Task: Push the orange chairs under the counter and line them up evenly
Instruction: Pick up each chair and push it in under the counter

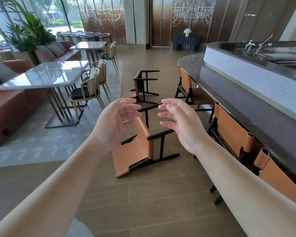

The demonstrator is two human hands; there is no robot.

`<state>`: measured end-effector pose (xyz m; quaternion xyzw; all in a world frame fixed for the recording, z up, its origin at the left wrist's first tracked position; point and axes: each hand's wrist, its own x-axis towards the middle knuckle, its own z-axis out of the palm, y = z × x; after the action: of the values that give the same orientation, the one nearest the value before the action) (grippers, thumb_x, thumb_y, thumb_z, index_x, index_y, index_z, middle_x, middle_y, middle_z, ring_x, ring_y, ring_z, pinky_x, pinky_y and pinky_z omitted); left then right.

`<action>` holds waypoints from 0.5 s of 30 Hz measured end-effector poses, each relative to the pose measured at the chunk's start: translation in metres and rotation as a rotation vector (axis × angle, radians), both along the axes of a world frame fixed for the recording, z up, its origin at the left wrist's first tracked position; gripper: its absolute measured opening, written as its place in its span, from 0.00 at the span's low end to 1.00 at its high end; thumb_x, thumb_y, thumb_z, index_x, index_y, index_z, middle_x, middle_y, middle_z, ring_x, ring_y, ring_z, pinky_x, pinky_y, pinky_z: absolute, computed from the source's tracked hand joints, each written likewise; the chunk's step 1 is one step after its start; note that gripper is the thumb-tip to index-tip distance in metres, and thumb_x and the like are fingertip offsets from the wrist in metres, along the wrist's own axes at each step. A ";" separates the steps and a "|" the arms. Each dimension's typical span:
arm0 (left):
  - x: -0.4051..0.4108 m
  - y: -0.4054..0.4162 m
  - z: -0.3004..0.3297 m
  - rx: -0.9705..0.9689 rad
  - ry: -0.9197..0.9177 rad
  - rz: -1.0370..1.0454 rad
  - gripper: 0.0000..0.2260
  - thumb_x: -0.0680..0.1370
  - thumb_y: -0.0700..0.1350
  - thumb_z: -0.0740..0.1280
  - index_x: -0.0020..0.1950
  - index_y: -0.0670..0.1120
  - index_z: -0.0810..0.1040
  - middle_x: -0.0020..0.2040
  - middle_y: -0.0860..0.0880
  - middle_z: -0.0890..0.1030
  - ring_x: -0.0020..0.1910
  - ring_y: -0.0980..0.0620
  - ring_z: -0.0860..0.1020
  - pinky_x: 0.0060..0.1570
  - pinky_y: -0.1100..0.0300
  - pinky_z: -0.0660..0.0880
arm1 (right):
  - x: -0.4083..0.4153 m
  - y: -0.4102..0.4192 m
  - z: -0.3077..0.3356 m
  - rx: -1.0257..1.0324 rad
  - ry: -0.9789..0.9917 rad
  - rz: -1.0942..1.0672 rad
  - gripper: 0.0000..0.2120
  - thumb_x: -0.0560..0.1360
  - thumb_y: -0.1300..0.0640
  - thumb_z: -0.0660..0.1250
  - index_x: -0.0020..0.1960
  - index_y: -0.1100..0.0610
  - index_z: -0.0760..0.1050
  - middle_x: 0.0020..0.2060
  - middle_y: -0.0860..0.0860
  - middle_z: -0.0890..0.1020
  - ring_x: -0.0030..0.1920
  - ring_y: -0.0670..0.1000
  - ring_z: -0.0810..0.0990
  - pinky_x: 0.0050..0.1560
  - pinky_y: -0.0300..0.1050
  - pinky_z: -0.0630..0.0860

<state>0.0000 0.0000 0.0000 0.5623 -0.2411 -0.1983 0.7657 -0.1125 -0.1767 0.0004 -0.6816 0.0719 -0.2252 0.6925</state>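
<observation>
While both arms reach forward, the left hand (115, 120) and right hand (179, 123) hover empty, fingers loosely spread. Two chairs lie toppled on the floor: one (135, 151) at six o'clock, another (143, 86) at twelve. Three more stand at the worktop (246, 106) at three o'clock. Next, judging from this: right the nearer one.
</observation>
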 end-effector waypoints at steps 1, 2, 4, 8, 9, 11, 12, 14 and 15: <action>0.010 0.008 -0.001 -0.013 0.010 0.000 0.12 0.76 0.50 0.61 0.51 0.49 0.83 0.50 0.46 0.85 0.48 0.50 0.82 0.52 0.52 0.74 | 0.012 0.008 -0.001 0.001 0.006 -0.003 0.15 0.73 0.49 0.63 0.57 0.51 0.79 0.57 0.51 0.82 0.55 0.50 0.82 0.53 0.47 0.81; 0.022 0.017 -0.002 -0.021 0.021 -0.004 0.13 0.76 0.50 0.61 0.51 0.50 0.83 0.50 0.47 0.85 0.48 0.50 0.82 0.52 0.52 0.74 | 0.024 0.015 -0.001 0.007 0.022 -0.005 0.15 0.73 0.49 0.63 0.57 0.51 0.79 0.57 0.52 0.82 0.55 0.50 0.82 0.53 0.47 0.81; 0.051 0.034 -0.007 -0.017 0.030 -0.013 0.12 0.76 0.50 0.61 0.50 0.50 0.84 0.50 0.46 0.85 0.48 0.49 0.82 0.52 0.52 0.74 | 0.049 0.032 -0.004 0.010 0.044 -0.012 0.15 0.73 0.49 0.63 0.57 0.51 0.79 0.56 0.52 0.82 0.56 0.51 0.82 0.54 0.48 0.81; 0.108 0.065 -0.012 -0.014 0.033 -0.031 0.13 0.77 0.50 0.61 0.52 0.49 0.83 0.51 0.46 0.85 0.48 0.49 0.82 0.52 0.52 0.73 | 0.106 0.065 -0.009 0.014 0.070 -0.018 0.15 0.72 0.49 0.63 0.55 0.51 0.79 0.54 0.52 0.83 0.56 0.52 0.82 0.54 0.48 0.81; 0.122 0.071 -0.014 -0.014 0.035 -0.033 0.13 0.77 0.50 0.61 0.52 0.49 0.83 0.51 0.46 0.85 0.48 0.49 0.82 0.52 0.52 0.73 | 0.120 0.073 -0.011 0.013 0.074 -0.018 0.15 0.71 0.49 0.63 0.55 0.51 0.79 0.54 0.52 0.83 0.56 0.52 0.82 0.54 0.48 0.81; 0.146 0.084 -0.017 -0.023 0.048 -0.038 0.12 0.76 0.50 0.61 0.52 0.49 0.83 0.50 0.46 0.85 0.48 0.49 0.82 0.51 0.52 0.73 | 0.146 0.088 -0.015 0.015 0.084 -0.023 0.15 0.71 0.49 0.63 0.55 0.51 0.79 0.53 0.51 0.83 0.55 0.52 0.82 0.53 0.48 0.81; 0.158 0.091 -0.020 -0.022 0.052 -0.038 0.12 0.76 0.50 0.61 0.52 0.49 0.83 0.50 0.46 0.84 0.48 0.49 0.82 0.52 0.52 0.73 | 0.158 0.095 -0.017 0.018 0.090 -0.022 0.15 0.71 0.49 0.63 0.55 0.52 0.79 0.53 0.50 0.83 0.54 0.52 0.83 0.53 0.48 0.81; 0.178 0.104 -0.025 -0.012 0.059 -0.031 0.13 0.76 0.50 0.61 0.53 0.48 0.82 0.50 0.46 0.84 0.49 0.48 0.81 0.52 0.53 0.73 | 0.181 0.108 -0.022 0.035 0.103 -0.013 0.15 0.72 0.50 0.63 0.55 0.52 0.79 0.52 0.51 0.84 0.53 0.52 0.83 0.54 0.49 0.80; 0.188 0.111 -0.028 -0.006 0.062 -0.026 0.13 0.76 0.50 0.61 0.54 0.48 0.81 0.50 0.46 0.84 0.49 0.49 0.81 0.51 0.53 0.74 | 0.192 0.114 -0.025 0.041 0.108 -0.005 0.14 0.72 0.50 0.63 0.55 0.52 0.79 0.52 0.52 0.84 0.53 0.52 0.83 0.53 0.49 0.80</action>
<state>0.1878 0.1107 -0.0275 0.5505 -0.2249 -0.2248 0.7719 0.0797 -0.0631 -0.0242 -0.6781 0.1158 -0.1883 0.7009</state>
